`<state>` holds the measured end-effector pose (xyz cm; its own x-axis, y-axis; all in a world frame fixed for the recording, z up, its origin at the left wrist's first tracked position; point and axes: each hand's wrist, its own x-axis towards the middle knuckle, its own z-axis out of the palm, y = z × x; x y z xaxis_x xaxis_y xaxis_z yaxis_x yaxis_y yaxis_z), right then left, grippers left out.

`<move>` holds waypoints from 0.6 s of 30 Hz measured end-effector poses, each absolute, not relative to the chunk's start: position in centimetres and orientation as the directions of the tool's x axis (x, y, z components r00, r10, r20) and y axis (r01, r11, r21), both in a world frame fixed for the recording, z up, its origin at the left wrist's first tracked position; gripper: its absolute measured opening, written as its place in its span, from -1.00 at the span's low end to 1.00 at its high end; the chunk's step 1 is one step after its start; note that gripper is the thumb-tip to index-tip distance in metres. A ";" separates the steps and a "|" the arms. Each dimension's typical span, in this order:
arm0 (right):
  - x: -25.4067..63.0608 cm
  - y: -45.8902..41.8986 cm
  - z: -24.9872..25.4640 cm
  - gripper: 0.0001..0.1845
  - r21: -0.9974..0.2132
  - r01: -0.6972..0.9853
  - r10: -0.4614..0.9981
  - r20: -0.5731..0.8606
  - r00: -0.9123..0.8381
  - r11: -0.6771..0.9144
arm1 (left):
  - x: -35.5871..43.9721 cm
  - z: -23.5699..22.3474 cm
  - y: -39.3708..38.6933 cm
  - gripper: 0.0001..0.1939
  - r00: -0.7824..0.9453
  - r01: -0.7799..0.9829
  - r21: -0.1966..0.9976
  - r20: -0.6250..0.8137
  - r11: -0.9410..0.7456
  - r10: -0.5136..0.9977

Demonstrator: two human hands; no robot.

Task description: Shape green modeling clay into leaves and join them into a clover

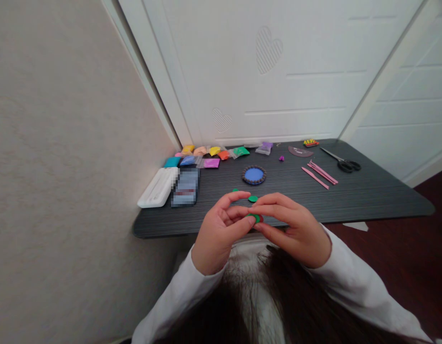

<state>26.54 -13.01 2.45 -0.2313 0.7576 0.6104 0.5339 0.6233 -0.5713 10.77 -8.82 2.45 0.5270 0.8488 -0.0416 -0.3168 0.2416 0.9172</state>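
Between the fingertips of both hands is a small piece of green clay [255, 218], with a reddish-brown bit at its right side. My left hand [222, 224] pinches it from the left, thumb in front and index finger raised. My right hand [294, 227] closes on it from the right, fingers above and thumb below. Just beyond the fingers, a flat green clay disc [253, 198] lies on the table. Another green bit [235, 190] shows partly behind my left index finger. Farther back sits a blue clay disc [254, 175] ringed with dark brown balls.
Clay packets [214, 151] line the table's [221, 184] back left. A white case [158, 187] and a blurred dark rectangular item [186, 187] stand at left. Pink modelling tools [319, 174], scissors [344, 162], a clear curved piece [300, 151] and a yellow-red clay piece [310, 143] lie at right.
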 end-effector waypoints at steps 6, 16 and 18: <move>26.4 -12.9 2.3 -0.68 -0.569 0.530 0.752 0.620 -0.225 0.628 | 11.0 2.5 -8.8 -0.61 0.510 -0.322 0.915 -0.049 0.243 0.859; 26.4 -13.0 2.5 -0.67 -0.564 0.533 0.751 0.617 -0.236 0.631 | 11.0 2.4 -9.0 -0.61 0.523 -0.348 0.903 -0.036 0.252 0.852; 26.4 -13.0 2.5 -0.67 -0.567 0.530 0.752 0.615 -0.236 0.630 | 11.0 2.4 -9.0 -0.62 0.527 -0.355 0.901 -0.029 0.251 0.849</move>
<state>26.40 -12.96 2.48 -0.2357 0.7521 0.6154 0.5297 0.6303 -0.5675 11.04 -8.96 2.37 0.5270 0.8494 -0.0295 -0.3547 0.2513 0.9006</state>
